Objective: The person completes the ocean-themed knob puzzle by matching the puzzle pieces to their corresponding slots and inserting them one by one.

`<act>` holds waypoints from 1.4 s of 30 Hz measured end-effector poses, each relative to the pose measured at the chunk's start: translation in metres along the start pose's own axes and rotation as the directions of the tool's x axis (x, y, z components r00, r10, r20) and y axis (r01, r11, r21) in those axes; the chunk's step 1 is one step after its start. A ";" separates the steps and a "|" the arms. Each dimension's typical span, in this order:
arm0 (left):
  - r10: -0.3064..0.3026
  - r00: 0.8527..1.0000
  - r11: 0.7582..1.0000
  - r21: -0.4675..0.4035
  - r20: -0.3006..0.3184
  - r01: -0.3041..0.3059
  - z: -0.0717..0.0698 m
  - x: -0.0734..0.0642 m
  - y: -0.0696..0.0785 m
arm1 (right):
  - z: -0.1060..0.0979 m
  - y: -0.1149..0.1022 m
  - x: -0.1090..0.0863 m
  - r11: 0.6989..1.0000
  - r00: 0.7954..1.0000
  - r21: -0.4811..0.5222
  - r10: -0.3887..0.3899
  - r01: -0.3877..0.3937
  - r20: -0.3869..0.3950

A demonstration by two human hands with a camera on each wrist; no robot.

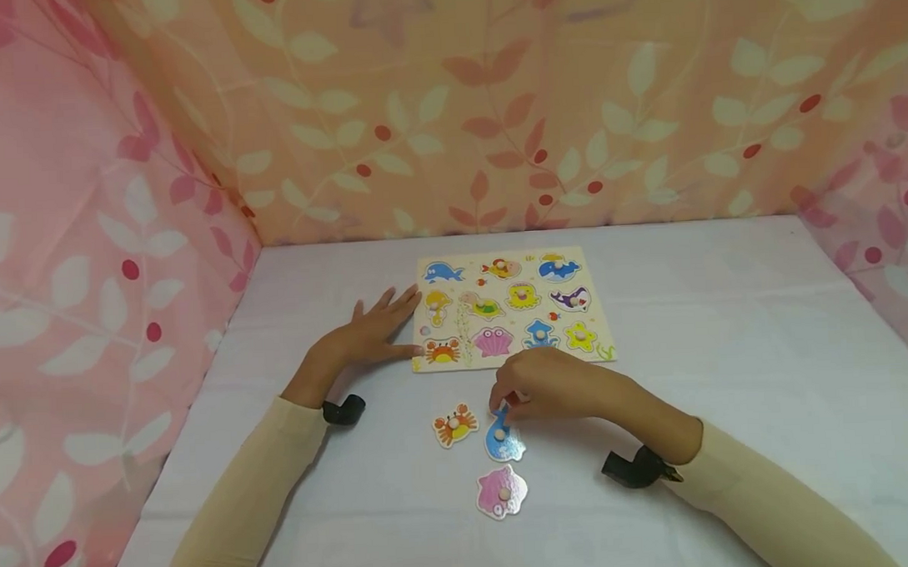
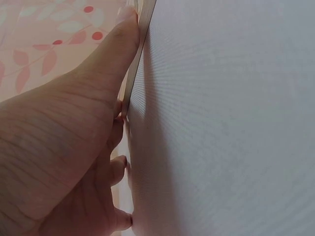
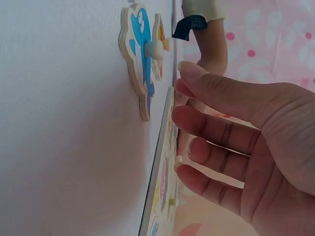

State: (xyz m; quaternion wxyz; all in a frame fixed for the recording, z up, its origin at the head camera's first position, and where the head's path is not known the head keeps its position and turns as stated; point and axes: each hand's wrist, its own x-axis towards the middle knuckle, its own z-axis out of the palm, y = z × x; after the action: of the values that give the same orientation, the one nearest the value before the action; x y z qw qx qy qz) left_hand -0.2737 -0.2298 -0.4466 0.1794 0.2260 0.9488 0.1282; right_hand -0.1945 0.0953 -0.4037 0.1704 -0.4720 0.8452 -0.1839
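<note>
A wooden peg puzzle board [image 1: 464, 362] with sea-animal pictures lies flat on the table. My left hand [image 1: 369, 332] has its fingers spread along the board's left edge; the thumb touches that edge in the left wrist view. Just in front of the board, my right hand [image 1: 551, 384] hovers by the tail of a blue whale piece [image 1: 505, 445]. In the right wrist view the fingers are loosely bent and stand apart from the whale's knob [image 3: 154, 49], holding nothing. An orange crab piece [image 1: 455, 427] lies left of the whale, and a pink shell piece [image 1: 499, 492] lies nearer the front.
Knobbed pieces such as a yellow octopus [image 1: 523, 295] and a yellow starfish [image 1: 580, 337] sit in the board. Its whale, shell and crab pictures show no knobs. A white cloth [image 1: 727, 349] covers the table, with patterned curtains [image 1: 493, 107] behind and at the sides.
</note>
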 end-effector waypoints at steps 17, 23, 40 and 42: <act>0.008 1.000 1.000 -0.014 -0.014 -0.008 0.002 -0.002 -0.001 | 0.012 -0.012 0.003 1.000 0.998 -0.012 -0.002 0.003 0.059; 0.007 1.000 1.000 -0.021 -0.011 -0.008 0.002 -0.002 -0.001 | 0.015 -0.010 0.005 1.000 0.998 -0.014 -0.012 0.013 0.059; -0.010 1.000 1.000 -0.014 -0.004 0.010 0.002 -0.001 -0.001 | 0.012 -0.007 0.008 0.997 0.997 -0.061 -0.054 0.057 0.048; -0.007 1.000 1.000 -0.011 -0.003 0.007 0.002 -0.001 -0.001 | 0.011 -0.006 0.007 0.997 0.999 -0.066 -0.035 0.037 0.028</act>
State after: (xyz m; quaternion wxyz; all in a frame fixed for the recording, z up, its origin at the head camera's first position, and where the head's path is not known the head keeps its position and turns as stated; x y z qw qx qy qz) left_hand -0.2728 -0.2306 -0.4483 0.1797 0.2217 0.9491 0.1330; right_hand -0.1887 0.0845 -0.4116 0.1627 -0.4951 0.8397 -0.1526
